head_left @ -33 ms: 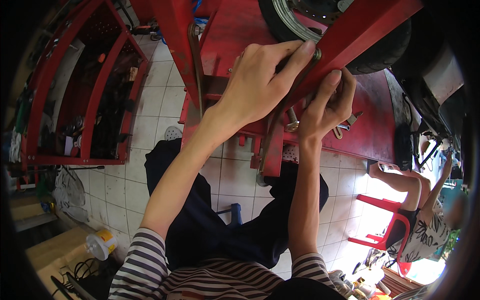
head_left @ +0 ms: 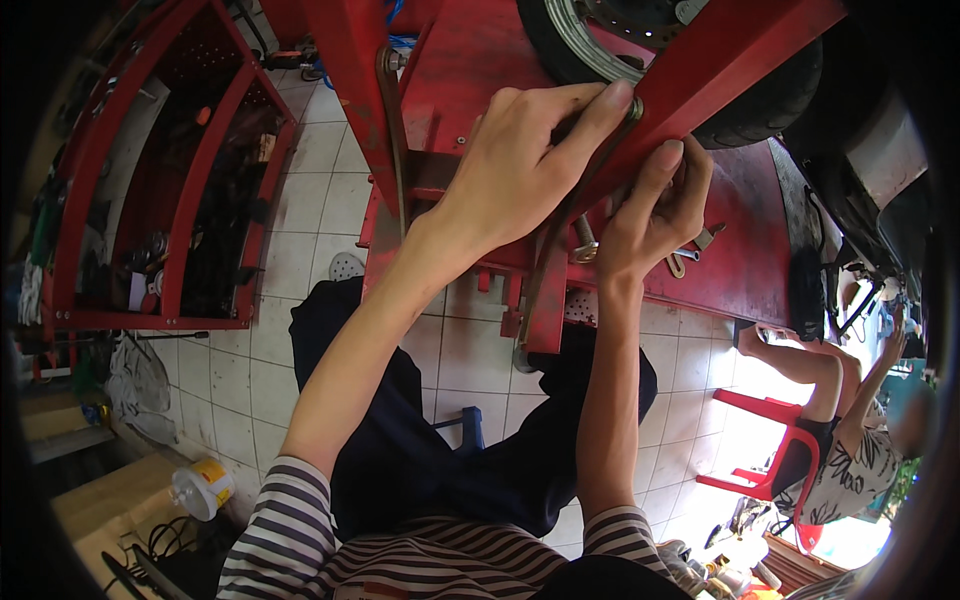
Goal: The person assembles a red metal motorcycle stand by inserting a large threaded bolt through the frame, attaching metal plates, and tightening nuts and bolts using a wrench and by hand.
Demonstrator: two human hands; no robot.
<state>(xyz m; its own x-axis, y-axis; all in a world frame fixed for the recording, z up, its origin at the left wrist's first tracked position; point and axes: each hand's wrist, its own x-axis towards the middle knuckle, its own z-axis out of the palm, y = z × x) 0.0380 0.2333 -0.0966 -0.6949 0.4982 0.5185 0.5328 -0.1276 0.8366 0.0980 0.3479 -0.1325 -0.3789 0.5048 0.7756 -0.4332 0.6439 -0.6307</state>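
Observation:
My left hand [head_left: 525, 160] reaches to a red steel beam [head_left: 725, 50], its thumb tip beside a round metal fastener [head_left: 633, 108] at the top of a dark flat bar [head_left: 548, 270]. Its fingers are curled; what they grip is hidden. My right hand [head_left: 650, 215] is bent closed against the beam's underside, and I cannot make out what is inside it. Between the hands lies a large bolt [head_left: 585, 245]. A small wrench [head_left: 686, 255] and a slotted metal piece [head_left: 676, 268] rest on the red metal platform [head_left: 730, 280] beside my right hand.
A tyred wheel [head_left: 550, 45] is behind the beam; another red upright [head_left: 350, 90] stands left. A red tool cart [head_left: 180, 250] is far left, a white bucket [head_left: 205, 488] lower left. A co-worker [head_left: 840, 450] sits in a red chair [head_left: 750, 480] at right, beside a motorbike [head_left: 875, 190].

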